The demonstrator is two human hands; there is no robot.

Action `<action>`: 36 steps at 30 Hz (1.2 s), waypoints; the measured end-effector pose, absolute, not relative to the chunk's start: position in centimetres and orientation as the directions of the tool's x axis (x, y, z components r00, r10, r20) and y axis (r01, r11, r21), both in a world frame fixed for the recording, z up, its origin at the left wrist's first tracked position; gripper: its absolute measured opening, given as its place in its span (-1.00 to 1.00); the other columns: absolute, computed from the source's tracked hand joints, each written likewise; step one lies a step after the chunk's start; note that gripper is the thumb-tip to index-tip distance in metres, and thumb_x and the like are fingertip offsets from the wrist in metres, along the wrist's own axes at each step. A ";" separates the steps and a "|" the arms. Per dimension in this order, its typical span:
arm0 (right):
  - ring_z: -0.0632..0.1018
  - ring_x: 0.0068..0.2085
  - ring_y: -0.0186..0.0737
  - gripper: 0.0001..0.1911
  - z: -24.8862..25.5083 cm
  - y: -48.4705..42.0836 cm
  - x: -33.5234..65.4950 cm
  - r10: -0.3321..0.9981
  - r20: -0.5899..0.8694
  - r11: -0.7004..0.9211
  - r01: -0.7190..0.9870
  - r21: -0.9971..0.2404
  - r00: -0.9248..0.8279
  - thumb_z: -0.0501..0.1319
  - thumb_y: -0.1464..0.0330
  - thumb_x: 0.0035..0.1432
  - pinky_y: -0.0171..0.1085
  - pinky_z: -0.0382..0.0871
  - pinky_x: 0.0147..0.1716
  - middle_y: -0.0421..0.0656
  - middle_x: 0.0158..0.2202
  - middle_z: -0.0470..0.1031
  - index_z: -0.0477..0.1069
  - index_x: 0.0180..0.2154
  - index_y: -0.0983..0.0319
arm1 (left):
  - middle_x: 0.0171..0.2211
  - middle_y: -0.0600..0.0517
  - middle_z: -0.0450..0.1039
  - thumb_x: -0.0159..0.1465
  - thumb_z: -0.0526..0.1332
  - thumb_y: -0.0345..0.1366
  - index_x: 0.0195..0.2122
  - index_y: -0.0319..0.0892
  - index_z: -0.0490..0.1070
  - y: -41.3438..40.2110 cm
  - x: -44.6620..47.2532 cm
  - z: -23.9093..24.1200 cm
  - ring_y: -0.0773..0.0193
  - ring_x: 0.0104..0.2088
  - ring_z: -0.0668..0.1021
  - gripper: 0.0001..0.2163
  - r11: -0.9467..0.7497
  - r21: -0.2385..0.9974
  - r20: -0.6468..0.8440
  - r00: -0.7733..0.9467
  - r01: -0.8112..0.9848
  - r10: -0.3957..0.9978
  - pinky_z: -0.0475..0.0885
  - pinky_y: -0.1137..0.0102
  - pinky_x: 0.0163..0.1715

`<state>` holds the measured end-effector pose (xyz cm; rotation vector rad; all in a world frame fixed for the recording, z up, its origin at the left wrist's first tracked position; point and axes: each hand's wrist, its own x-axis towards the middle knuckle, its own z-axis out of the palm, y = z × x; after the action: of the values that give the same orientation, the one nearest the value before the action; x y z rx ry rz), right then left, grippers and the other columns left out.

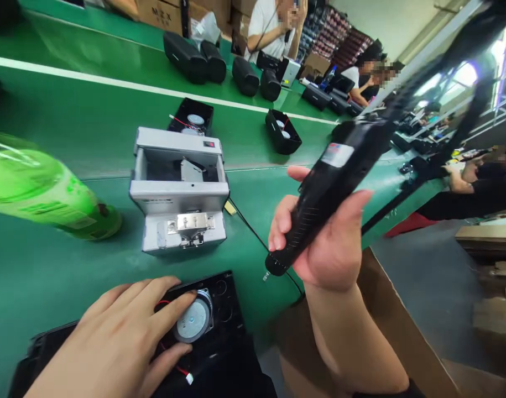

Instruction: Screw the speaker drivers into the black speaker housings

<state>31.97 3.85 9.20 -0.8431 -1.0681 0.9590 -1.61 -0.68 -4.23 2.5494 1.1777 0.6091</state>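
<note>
1. While the left hand [111,342] lies spread and holds nothing, its fingertips rest on the round speaker driver [194,321]. The driver sits in the black housing [225,301] at the near edge of the green bench [90,276].
2. The right hand [325,246] is closed around the electric screwdriver [331,182], fingers wrapped on its ribbed barrel. The tool is tilted with the bit end down and to the left. It is in the air, just right of the housing and clear of it.
3. The screwdriver's upper end meets a black arm at upper right, too blurred to read.
4. A grey feeder box [180,188] stands just beyond the housing, with a strip of bare bench between them. A thin black cable [253,232] runs from its right side toward the near edge.
5. A green bottle [45,190], blurred, appears to lie on its side left of the box, apart from it.
6. Open bench shows between the bottle and the left hand, and beyond the box up to the black trays [282,132] near the white line [111,83].
7. The bench's right edge drops away beside the right forearm, bordered by a brown board [402,326].
</note>
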 end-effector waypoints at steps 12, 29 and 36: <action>0.48 -0.66 -0.27 -0.11 10.7 9.6 21.4 0.761 0.634 0.647 -0.237 -0.725 0.138 0.24 -0.62 0.50 -0.31 0.45 -0.67 -0.34 -0.49 0.56 0.67 0.04 0.04 | 0.26 -0.09 0.84 0.28 0.77 -0.34 0.22 0.08 0.87 1.2 1.7 2.7 -0.25 0.29 0.86 -0.52 -0.479 0.482 -0.209 0.627 0.734 0.751 0.63 -0.42 0.60; 0.48 -0.64 -0.24 -0.08 9.9 11.3 21.3 0.818 0.558 0.574 -0.133 -0.808 0.141 0.10 -0.63 0.56 -0.26 0.40 -0.65 -0.38 -0.49 0.50 0.65 0.18 0.00 | 0.29 -0.11 0.86 0.23 0.80 -0.26 0.26 0.10 0.87 0.3 0.3 -0.2 -0.37 0.30 0.89 -0.44 -0.589 0.518 0.059 0.661 0.621 0.748 0.69 -0.50 0.58; 0.48 -0.66 -0.21 -0.05 10.6 10.0 21.3 0.887 0.433 0.461 -0.232 -0.857 0.163 0.33 -0.69 0.34 -0.23 0.40 -0.66 -0.38 -0.52 0.51 0.70 0.15 -0.03 | 0.33 0.03 0.85 0.57 0.52 -0.17 0.39 0.17 0.75 0.4 -0.6 -1.2 0.04 0.16 0.93 -0.61 -0.575 0.643 0.389 0.430 0.507 0.815 0.91 0.22 0.16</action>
<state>21.29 10.00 10.62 -0.7262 -1.1275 0.9058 -0.64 0.36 -1.20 2.2559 1.1188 0.9620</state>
